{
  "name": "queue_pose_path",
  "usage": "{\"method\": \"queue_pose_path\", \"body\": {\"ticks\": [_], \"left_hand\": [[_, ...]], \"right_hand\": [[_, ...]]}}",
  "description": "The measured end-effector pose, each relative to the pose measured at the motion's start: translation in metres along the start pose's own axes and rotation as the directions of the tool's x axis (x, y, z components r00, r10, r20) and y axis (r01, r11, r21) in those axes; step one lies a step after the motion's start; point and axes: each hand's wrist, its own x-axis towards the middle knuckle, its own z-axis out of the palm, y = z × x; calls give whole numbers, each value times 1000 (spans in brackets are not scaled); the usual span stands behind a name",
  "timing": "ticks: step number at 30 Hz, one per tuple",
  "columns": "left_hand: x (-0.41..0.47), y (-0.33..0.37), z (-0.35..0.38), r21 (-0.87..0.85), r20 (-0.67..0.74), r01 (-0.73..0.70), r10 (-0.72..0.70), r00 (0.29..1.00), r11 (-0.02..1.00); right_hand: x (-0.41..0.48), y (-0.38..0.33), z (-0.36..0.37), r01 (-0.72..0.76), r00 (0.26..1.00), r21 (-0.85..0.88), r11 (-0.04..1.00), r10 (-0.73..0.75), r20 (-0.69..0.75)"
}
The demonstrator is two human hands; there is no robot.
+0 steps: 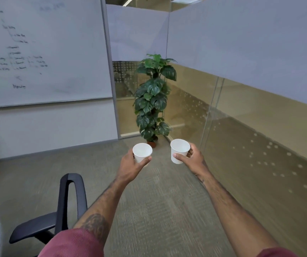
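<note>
Hands (pixel 130 165) (pixel 193 159) around two white cups (pixel 142 153) (pixel 179 152)

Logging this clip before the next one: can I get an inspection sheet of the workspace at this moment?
Surface: carpeted floor below both arms.
Job's things: left cup and right cup, white paper, openings up, apart, held in the air.
Clutter: black office chair at lower left.
Grippers: left hand grips the left cup; right hand grips the right cup.
Cables: nothing seen.
Surroundings: potted plant in the corner, whiteboard with writing, glass partition on the right.
</note>
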Motion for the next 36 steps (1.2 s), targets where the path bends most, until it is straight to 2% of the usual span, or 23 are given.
{"method": "queue_pose_path", "body": {"ticks": [3, 12, 19, 25, 30, 36], "left_hand": [[42, -15, -4, 6, -8, 22, -22, 1000, 1000], [139, -65, -25, 10, -148, 118, -115, 982, 993], [215, -95, -32, -10, -252, 168, -165, 953, 986], [269, -114, -42, 14, -365, 226, -206, 908, 974], [297, -126, -62, 3, -499, 286, -246, 831, 958], [324, -144, -97, -2, -590, 334, -271, 760, 942]], "right_hand": [[52, 2, 18, -4, 999, -8, 1000, 5, 34], [180, 3, 88, 36, 983, 64, 997, -46, 175], [293, 10, 149, 75, 940, 98, 992, -103, 327], [374, 3, 192, 142, 880, 93, 985, -169, 444], [418, -15, 239, 158, 826, 120, 980, -198, 527], [451, -35, 311, 189, 768, 148, 971, -240, 594]]}}
